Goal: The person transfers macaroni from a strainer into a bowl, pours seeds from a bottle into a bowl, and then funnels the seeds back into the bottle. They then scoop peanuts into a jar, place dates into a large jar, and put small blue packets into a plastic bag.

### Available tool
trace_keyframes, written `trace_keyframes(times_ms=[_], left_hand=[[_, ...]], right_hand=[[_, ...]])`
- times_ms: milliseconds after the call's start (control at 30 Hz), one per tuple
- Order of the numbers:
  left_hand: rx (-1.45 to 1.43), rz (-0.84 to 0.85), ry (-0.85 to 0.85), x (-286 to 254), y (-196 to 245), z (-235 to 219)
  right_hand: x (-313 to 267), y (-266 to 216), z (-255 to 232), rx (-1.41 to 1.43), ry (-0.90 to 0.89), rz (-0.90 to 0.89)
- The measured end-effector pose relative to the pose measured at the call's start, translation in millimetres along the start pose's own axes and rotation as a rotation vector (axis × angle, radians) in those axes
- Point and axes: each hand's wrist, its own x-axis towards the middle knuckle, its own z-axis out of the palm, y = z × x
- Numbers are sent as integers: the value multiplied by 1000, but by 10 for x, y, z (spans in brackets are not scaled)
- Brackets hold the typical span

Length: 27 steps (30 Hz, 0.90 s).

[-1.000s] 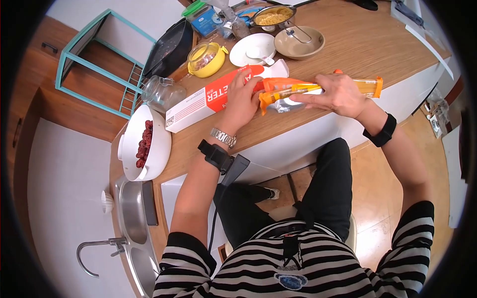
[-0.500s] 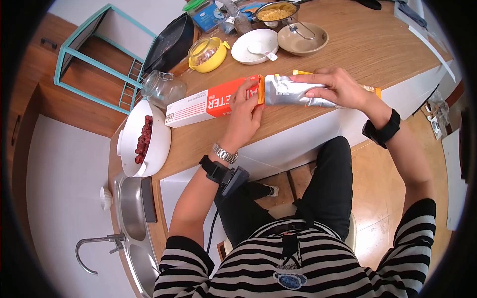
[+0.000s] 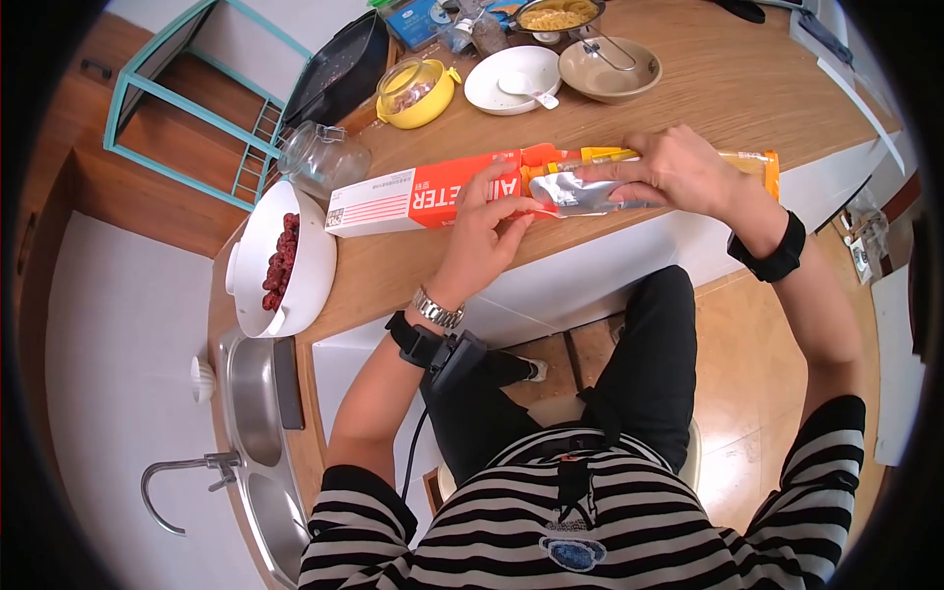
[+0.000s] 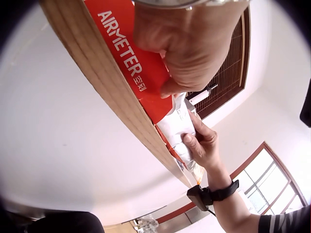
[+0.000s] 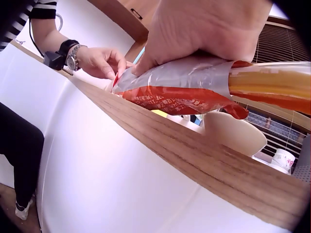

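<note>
A red-and-white box point(image 3: 383, 202) lettered AIRMETER lies along the counter's front edge, its open end facing right. My left hand point(image 3: 482, 236) holds it near that end, fingers over the top and thumb on the near side. In the left wrist view, the thumb lies against the red box wall point(image 4: 121, 53). My right hand point(image 3: 688, 175) grips a bundle of silver-and-orange packets point(image 3: 570, 192) level with the box, their left end at its opening. The right wrist view shows a silver wrapper point(image 5: 175, 77) with an orange lower side under the right palm.
Left of the box stand a white pot point(image 3: 320, 265) with dark red fruit and a glass jar point(image 3: 329, 157). Behind are a yellow container point(image 3: 423, 110), a white dish point(image 3: 492, 74) with a spoon and a beige bowl point(image 3: 615, 84). The sink point(image 3: 254, 403) is at left.
The bundle has turned in my right hand from orange side up to silver side up, and its left end now meets the box opening. My left hand stays on the box.
</note>
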Motion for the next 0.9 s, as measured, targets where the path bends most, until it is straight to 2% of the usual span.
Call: trace_keyframes(times_ms=[67, 133, 200, 300, 467, 533, 667, 700, 733, 833, 900], left_hand=[[-33, -12, 17, 13, -8, 1], [17, 30, -52, 19, -32, -16], [15, 28, -53, 8, -17, -17], [17, 32, -50, 8, -1, -33], [2, -8, -68, -1, -5, -61], [99, 89, -58, 8, -27, -69], [75, 87, -51, 36, 10, -103], [-3, 29, -55, 47, 14, -116], [-82, -31, -58, 65, 19, -127], [-58, -72, -24, 187, 82, -174], [-68, -51, -28, 272, 38, -142]], right_hand=[[7, -56, 8, -5, -13, 46], [19, -62, 49, -9, -25, 92], [50, -31, 96, 169, -23, 148], [47, -68, 34, 24, -20, 38], [25, -168, -18, -68, -38, 18], [26, -165, -5, -86, -62, 42], [47, -83, 63, 12, 64, -29], [46, -80, 75, 26, 91, -33], [50, -77, 80, 26, 90, -34], [61, -85, 70, 35, 71, -6], [76, -102, 12, 6, -41, 47]])
